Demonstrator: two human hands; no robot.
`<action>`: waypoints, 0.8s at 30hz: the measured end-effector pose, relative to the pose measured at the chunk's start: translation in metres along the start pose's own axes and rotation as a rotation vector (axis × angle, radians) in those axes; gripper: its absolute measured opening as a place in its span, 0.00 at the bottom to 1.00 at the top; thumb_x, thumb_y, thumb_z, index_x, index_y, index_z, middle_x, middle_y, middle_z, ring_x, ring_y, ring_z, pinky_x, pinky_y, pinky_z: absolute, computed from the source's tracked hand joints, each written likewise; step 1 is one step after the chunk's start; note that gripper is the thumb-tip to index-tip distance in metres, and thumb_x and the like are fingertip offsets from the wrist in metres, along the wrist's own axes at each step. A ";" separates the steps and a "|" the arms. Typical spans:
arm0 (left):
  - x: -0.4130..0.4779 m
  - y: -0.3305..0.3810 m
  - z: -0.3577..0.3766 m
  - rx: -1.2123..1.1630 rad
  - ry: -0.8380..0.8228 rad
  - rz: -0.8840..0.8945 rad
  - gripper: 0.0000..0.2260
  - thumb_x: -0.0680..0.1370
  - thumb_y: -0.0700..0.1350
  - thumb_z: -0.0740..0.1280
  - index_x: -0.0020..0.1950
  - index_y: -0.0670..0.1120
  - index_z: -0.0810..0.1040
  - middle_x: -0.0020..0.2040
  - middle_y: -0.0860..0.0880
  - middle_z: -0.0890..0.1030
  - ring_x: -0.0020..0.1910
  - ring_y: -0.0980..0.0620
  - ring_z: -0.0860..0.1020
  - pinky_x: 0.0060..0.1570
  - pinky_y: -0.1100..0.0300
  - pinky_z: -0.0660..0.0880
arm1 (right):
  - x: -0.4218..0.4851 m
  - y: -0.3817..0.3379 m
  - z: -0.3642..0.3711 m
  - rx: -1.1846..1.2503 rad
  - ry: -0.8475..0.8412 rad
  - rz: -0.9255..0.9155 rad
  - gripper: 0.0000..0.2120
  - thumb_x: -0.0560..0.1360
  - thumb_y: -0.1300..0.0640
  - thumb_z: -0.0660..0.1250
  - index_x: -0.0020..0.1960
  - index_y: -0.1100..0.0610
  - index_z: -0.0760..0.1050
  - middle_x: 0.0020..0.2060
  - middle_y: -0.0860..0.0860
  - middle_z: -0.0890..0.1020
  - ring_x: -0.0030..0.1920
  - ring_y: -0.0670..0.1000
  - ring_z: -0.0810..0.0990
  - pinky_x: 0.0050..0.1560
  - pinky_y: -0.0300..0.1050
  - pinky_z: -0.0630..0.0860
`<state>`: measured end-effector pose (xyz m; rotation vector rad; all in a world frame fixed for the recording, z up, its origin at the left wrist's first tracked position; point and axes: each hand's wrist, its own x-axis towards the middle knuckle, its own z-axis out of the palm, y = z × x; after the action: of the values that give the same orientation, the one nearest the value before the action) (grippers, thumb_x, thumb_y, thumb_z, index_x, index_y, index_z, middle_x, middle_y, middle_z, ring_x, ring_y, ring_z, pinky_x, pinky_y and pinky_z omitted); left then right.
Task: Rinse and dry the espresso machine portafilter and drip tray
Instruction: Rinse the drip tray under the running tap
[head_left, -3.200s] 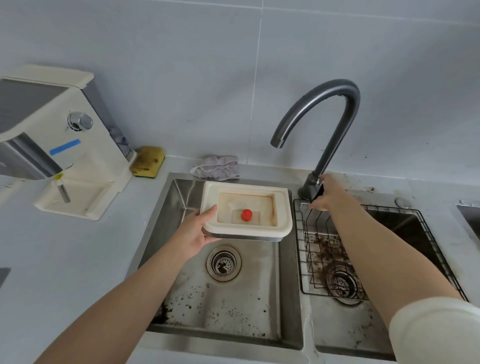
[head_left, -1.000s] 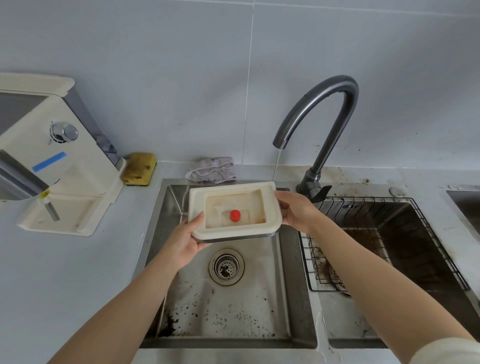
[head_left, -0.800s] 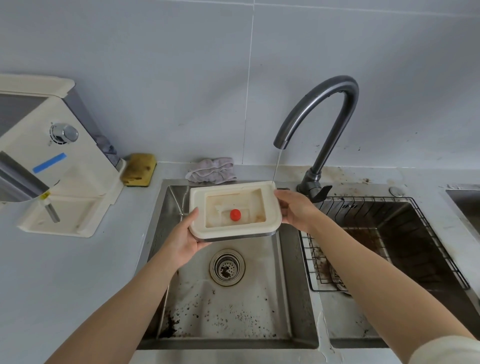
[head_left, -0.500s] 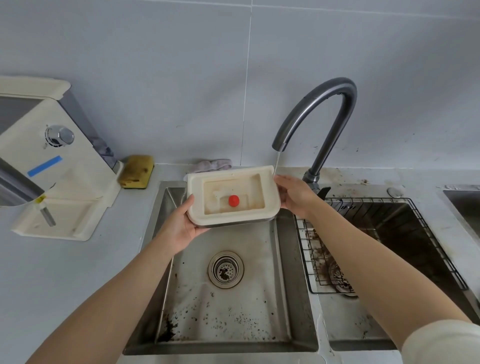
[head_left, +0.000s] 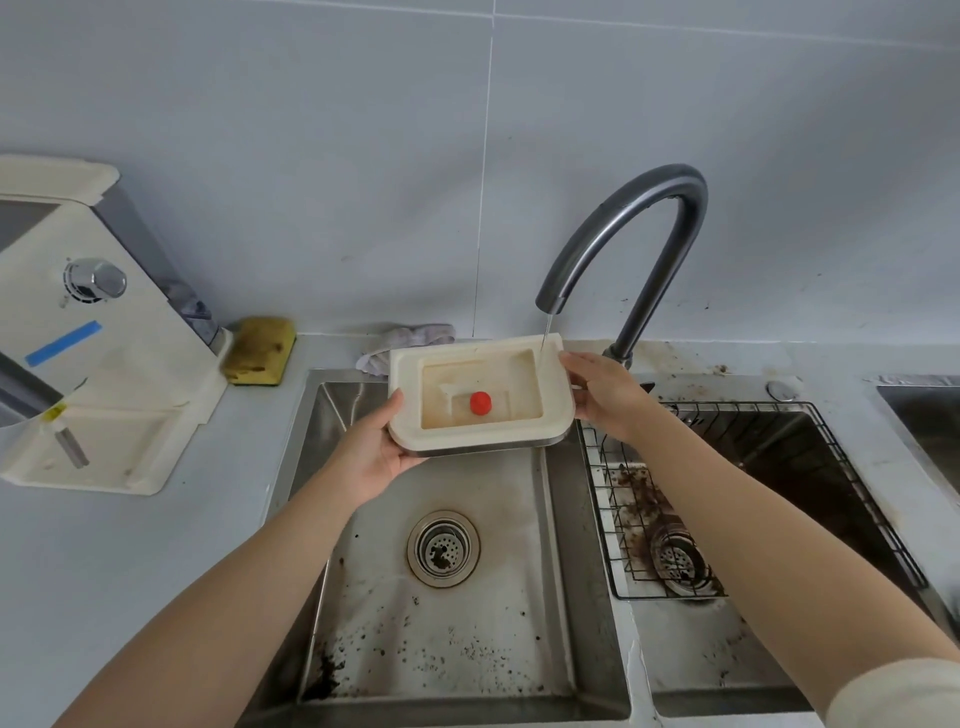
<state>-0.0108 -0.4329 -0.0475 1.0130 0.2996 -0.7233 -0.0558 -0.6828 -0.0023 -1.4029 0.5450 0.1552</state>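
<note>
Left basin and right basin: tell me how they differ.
The left basin has no rack; the right basin holds a black wire rack. Dark specks scatter the left basin; thick brown grounds ring the right basin's drain. The drip tray is over the left basin, not the right. Both are steel with round drains.

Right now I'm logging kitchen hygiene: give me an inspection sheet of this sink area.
Surface: counter stained by the tap.
Job's things: tray held over left basin, stream hitting its right rear rim; brown residue inside; portafilter not seen.
Clutter: sponge and cloth by the wall; rack in right basin; grounds in both basins.
Grippers: left hand grips tray's left front corner, right hand its right edge.
Cables: nothing seen.
Surroundings: espresso machine left; tiled wall.
</note>
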 end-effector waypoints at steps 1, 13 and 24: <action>0.000 -0.003 0.001 0.006 0.005 -0.008 0.12 0.80 0.47 0.59 0.59 0.44 0.73 0.56 0.42 0.79 0.55 0.44 0.77 0.57 0.47 0.72 | -0.001 0.003 -0.003 0.003 0.000 0.012 0.11 0.80 0.57 0.57 0.57 0.60 0.73 0.38 0.51 0.77 0.35 0.48 0.77 0.36 0.42 0.77; -0.007 -0.036 0.007 0.117 0.045 -0.112 0.07 0.80 0.45 0.59 0.51 0.42 0.74 0.49 0.42 0.78 0.48 0.45 0.78 0.56 0.46 0.71 | -0.019 0.029 -0.027 -0.029 0.061 0.063 0.11 0.80 0.57 0.58 0.57 0.60 0.73 0.41 0.53 0.76 0.41 0.53 0.78 0.45 0.48 0.77; -0.009 -0.049 0.015 0.233 0.009 -0.163 0.11 0.79 0.44 0.61 0.59 0.40 0.70 0.51 0.42 0.78 0.50 0.44 0.78 0.56 0.46 0.71 | -0.037 0.043 -0.044 -0.035 0.109 0.062 0.13 0.80 0.57 0.57 0.60 0.61 0.72 0.40 0.53 0.76 0.39 0.52 0.77 0.43 0.48 0.77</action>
<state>-0.0518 -0.4579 -0.0668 1.2227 0.3128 -0.9164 -0.1180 -0.7099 -0.0264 -1.4351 0.6790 0.1397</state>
